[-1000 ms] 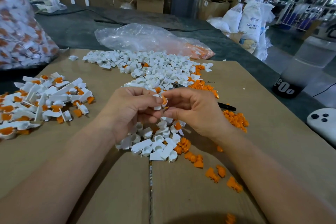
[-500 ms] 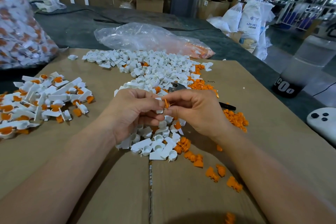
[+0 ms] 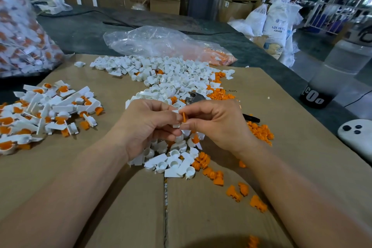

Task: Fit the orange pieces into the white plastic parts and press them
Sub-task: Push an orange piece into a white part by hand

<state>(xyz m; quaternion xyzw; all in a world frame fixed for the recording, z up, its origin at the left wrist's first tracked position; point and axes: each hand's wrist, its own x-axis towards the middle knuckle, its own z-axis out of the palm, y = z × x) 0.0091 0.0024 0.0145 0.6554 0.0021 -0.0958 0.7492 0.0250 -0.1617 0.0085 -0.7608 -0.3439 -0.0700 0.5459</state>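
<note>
- Cardboard sheet [image 3: 302, 157] serves as the bench. White plastic parts [image 3: 167, 78] heaped at 12 o'clock, finished assemblies [image 3: 50, 110] set aside at 9, loose orange pieces [image 3: 259, 131] at 3. Sorted for easy reach, I judge.
- Left hand [image 3: 149, 125] pinches one white part [image 3: 176, 125], steadying it.
- Right hand [image 3: 217, 125] pinches an orange piece [image 3: 184, 117] against it, seemingly not pressed home.
- Against a second back: hands barely shifted; the orange piece now shows edge-on, not broad.

Head-worn view — looking forward-down, close over cardboard [image 3: 112, 187].
</note>
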